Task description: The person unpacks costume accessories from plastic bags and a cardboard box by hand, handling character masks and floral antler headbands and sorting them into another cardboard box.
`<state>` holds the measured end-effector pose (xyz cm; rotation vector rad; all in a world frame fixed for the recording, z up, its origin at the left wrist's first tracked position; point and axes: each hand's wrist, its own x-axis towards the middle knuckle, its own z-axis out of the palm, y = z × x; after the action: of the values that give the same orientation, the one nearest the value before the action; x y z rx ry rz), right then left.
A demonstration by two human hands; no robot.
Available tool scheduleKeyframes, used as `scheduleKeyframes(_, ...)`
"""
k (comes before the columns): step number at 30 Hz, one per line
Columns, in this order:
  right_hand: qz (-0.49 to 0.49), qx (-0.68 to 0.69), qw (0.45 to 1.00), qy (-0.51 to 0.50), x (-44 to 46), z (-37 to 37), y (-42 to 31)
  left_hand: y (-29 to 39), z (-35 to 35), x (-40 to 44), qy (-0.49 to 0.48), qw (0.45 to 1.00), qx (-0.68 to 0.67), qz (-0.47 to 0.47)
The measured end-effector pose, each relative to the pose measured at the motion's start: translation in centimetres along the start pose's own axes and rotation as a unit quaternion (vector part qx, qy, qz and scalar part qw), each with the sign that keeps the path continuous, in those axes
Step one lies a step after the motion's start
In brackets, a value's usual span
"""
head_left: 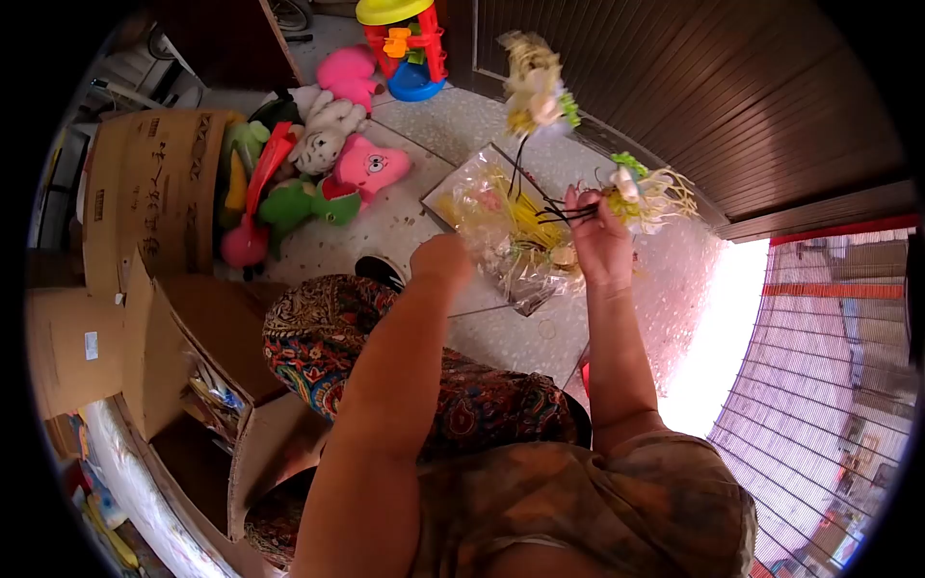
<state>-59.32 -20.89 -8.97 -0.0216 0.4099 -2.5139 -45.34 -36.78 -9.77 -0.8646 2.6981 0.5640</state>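
My right hand [602, 241] is closed around the thin dark stems of artificial flowers. One bunch of the artificial flowers [631, 188], cream with green bits and pale strands, leans out to the right of the fingers. A second flower bunch [537, 91] stands higher up, its dark stem [521, 159] bending down toward the same hand. My left hand [443, 260] is curled near the left side of a shallow box [438, 193]; its fingers are blurred and turned away, so what they hold is hidden. Clear plastic wrap [472, 197] and yellow stems [530, 223] lie in the box.
Plush toys, including a pink star [371, 169] and a green one [294, 204], lie by a tall cardboard box [149, 197]. A colourful plastic toy [414, 48] stands behind. An open carton [207, 337] is at my left. A brown slatted panel [694, 77] borders the right.
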Motion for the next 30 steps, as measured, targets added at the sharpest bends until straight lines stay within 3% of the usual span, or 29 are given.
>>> scheduleKeyframes(4, -0.004, -0.05, 0.998, -0.037, 0.5, 0.9, -2.2, -1.3, 0.7, 1.1, 0.017, 1.0, 0.002, -0.01)
scheduleKeyframes(6, -0.005, -0.078, 0.996, -0.045, 0.6, 1.3, -3.1, -1.7, 0.4, 1.3, -0.117, 0.991, -0.035, 0.05)
scheduleKeyframes(7, -0.004, -0.105, 0.993, -0.051, 0.5, 1.5, -3.4, -2.0, 0.8, 1.5, -0.118, 0.991, -0.035, 0.051)
scheduleKeyframes(9, -0.006, -0.118, 0.992, -0.036, 0.3, 1.9, -3.5, -2.4, 1.8, 1.5, -0.249, 0.963, 0.03, 0.097)
scheduleKeyframes(10, -0.002, -0.12, 0.991, -0.056, 0.2, 2.1, -3.6, -2.6, 2.2, 1.3, -0.252, 0.962, 0.03, 0.097)
scheduleKeyframes(13, 0.004, -0.123, 0.989, -0.082, -0.1, 2.6, -3.7, -2.2, 0.9, 0.0, -0.228, 0.968, 0.042, 0.096)
scheduleKeyframes(15, 0.031, -0.149, 0.984, -0.094, -0.2, 2.8, -3.7, -1.8, -0.5, 0.1, -0.104, 0.993, 0.039, 0.039)
scheduleKeyframes(16, 0.03, -0.149, 0.984, -0.095, -0.2, 2.9, -3.7, -1.6, -1.4, 0.2, -0.103, 0.993, 0.039, 0.04)
scheduleKeyframes(18, 0.088, -0.153, 0.978, -0.106, -0.3, 3.3, -3.5, -0.9, -4.2, 0.5, 0.064, 0.995, -0.079, -0.021)
scheduleKeyframes(19, 0.087, -0.153, 0.978, -0.112, -0.4, 3.7, -3.4, -1.2, -4.6, 1.1, 0.069, 0.994, -0.079, -0.02)
scheduleKeyframes(20, 0.104, -0.162, 0.975, -0.112, -0.6, 4.4, -3.2, -1.5, -5.4, 1.4, 0.098, 0.936, -0.332, -0.064)
scheduleKeyframes(21, 0.122, -0.17, 0.971, -0.113, -0.8, 4.9, -3.0, -1.7, -6.1, 1.7, 0.119, 0.812, -0.562, -0.099)
scheduleKeyframes(22, 0.13, -0.157, 0.973, -0.113, -0.9, 5.4, -2.7, -1.7, -6.6, 1.7, 0.13, 0.756, -0.635, -0.089)
scheduleKeyframes(23, 0.13, -0.157, 0.972, -0.121, -0.9, 5.7, -2.5, -1.4, -7.9, 1.1, 0.138, 0.755, -0.636, -0.084)
scheduleKeyframes(25, 0.149, -0.118, 0.972, -0.141, -0.9, 6.5, -1.9, -1.0, -10.0, -0.3, 0.037, 0.635, -0.767, -0.084)
scheduleKeyframes(26, 0.151, -0.105, 0.97, -0.157, -0.9, 7.4, -1.6, -0.9, -10.4, -0.8, 0.045, 0.636, -0.766, -0.078)
scheduleKeyframes(28, 0.164, -0.08, 0.966, -0.184, -0.7, 8.4, -0.8, -0.7, -11.1, -1.7, -0.05, 0.566, -0.822, 0.025)
scheduleKeyframes(29, 0.178, -0.055, 0.962, -0.2, -0.7, 8.8, -0.4, -0.6, -11.6, -2.3, -0.043, 0.568, -0.821, 0.03)
scheduleKeyframes(30, 0.194, -0.047, 0.961, -0.192, -0.8, 9.6, 0.0, -0.6, -12.2, -3.1, -0.082, 0.527, -0.842, 0.086)
